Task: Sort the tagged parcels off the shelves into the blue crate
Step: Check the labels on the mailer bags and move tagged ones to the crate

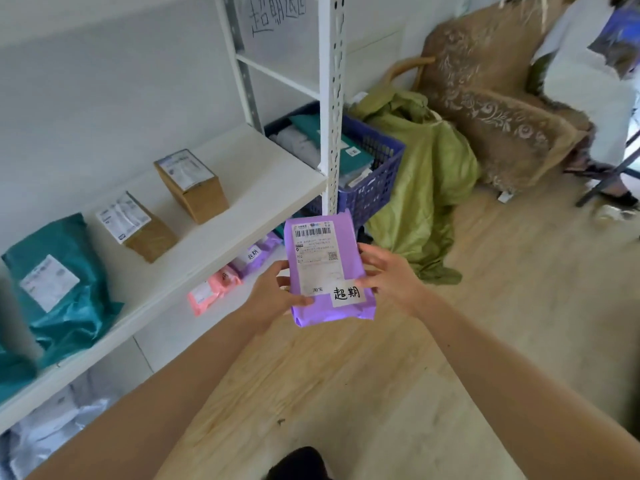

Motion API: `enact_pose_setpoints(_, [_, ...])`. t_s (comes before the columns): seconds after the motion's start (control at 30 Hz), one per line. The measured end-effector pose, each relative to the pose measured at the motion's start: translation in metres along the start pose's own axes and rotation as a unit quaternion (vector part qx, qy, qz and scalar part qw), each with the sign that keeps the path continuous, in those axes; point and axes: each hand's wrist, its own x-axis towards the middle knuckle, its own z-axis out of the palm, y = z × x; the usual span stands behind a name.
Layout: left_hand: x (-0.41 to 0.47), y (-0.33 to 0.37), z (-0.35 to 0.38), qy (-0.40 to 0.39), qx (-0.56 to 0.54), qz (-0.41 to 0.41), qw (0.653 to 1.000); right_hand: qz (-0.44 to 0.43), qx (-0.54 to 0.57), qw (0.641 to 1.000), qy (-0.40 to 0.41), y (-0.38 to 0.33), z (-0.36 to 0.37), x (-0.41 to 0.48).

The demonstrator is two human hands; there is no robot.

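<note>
brown armchair [502, 109] | green sack [426, 188] beside it | wooden floor [346, 393]

The purple parcel [329, 271] is smooth, faintly glossy plastic film with matt paper labels; the blue crate [374, 174] is latticed plastic; the two boxes [194, 185] are matt brown cardboard; the shelf upright [331, 98] is white-painted perforated metal; the floor [346, 393] is pale wood-grain; the green sack [426, 188] is crinkled and woven-looking.
</note>
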Motion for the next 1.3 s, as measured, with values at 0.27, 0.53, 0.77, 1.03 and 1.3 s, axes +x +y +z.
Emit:
enact_pose_setpoints(0.27, [0.056, 0.062, 0.048, 0.029, 0.031, 0.065, 0.997, -0.023, 0.036, 0.998, 0.035, -0.04, -0.069, 0.038])
enact_pose_setpoints(0.53, [0.175, 0.111, 0.103, 0.057, 0.029, 0.078, 0.995, -0.008, 0.016, 0.999, 0.035, -0.086, -0.151, 0.148])
enact_pose_setpoints(0.77, [0.257, 0.166, 0.148, 0.051, 0.017, 0.063, 0.997, 0.018, -0.02, 0.998, 0.058, -0.121, -0.224, 0.225])
enact_pose_setpoints(1.03, [0.342, 0.214, 0.19, 0.084, -0.023, 0.034, 0.996, 0.006, -0.021, 1.0, 0.016, -0.16, -0.293, 0.307])
enact_pose_setpoints(1.3, [0.424, 0.25, 0.235, 0.188, -0.114, -0.039, 0.975, 0.025, -0.065, 0.994, -0.086, -0.198, -0.355, 0.405])
